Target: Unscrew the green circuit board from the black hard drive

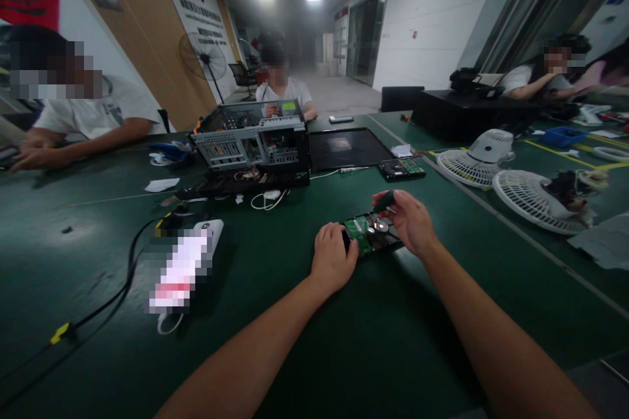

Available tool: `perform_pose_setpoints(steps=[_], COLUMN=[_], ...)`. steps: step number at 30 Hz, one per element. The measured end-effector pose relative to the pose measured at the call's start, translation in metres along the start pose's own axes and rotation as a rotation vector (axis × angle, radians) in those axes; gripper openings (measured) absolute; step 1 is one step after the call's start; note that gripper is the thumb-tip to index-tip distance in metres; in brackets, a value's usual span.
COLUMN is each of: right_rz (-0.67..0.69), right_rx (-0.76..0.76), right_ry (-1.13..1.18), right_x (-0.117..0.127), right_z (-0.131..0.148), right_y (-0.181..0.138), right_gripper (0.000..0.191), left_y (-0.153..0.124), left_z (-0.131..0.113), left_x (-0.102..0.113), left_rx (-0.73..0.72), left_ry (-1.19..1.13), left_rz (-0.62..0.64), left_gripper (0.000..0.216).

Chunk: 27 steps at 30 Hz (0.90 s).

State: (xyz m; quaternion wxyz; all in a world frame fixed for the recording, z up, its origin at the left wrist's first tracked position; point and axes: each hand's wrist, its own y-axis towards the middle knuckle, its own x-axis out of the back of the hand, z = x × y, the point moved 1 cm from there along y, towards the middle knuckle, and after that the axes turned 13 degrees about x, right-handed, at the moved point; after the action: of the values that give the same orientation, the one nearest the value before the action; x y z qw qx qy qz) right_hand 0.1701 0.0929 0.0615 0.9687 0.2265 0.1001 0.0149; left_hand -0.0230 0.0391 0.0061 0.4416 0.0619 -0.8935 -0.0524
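A hard drive (361, 229) lies on the green table in front of me, its green circuit board and a round silver part facing up. My left hand (334, 255) is closed around the drive's left end, thumb along the near edge. Above its right end, my right hand (410, 219) grips what looks like a screwdriver (384, 201) by its short dark handle. The tool leans over the board; its shaft and tip are too small to make out, so I cannot tell whether it touches the drive.
An opened computer case (250, 144) stands ahead, beside its black side panel (348, 147). A second hard drive (401, 168) lies beyond my right hand. White fan parts (531, 200) are at right, a phone (184, 268) and black cable (130, 268) at left. Several people sit around.
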Motion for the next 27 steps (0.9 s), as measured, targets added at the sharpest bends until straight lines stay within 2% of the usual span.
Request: perform_pose_setpoints(steps=[3,8,14,22,27], right_rz=[0.0,0.009,-0.027,-0.026,-0.146], right_rx=[0.024,0.025,0.076,0.137,0.224], right_ry=[-0.047,-0.101,-0.208,-0.374,-0.439], right_x=[0.002,0.004,0.003,0.002,0.007], right_z=[-0.001,-0.003,-0.01,-0.011,-0.008], right_y=[0.0,-0.001,-0.001,-0.005,-0.002], right_gripper=[0.027,0.029,0.039,0.042,0.042], left_y=[0.001,0.001,-0.001,-0.005,-0.009], left_z=[0.001,0.002,-0.002,-0.006,-0.007], left_x=[-0.003,-0.005,0.003,0.008,0.009], left_rx=[-0.01,-0.006,0.009,-0.024,-0.12], left_ry=[0.009,0.002,-0.015,-0.003,0.036], left_rz=[-0.016,-0.009,0.012,0.059,0.121], left_gripper=[0.04,0.042,0.043,0.044,0.06])
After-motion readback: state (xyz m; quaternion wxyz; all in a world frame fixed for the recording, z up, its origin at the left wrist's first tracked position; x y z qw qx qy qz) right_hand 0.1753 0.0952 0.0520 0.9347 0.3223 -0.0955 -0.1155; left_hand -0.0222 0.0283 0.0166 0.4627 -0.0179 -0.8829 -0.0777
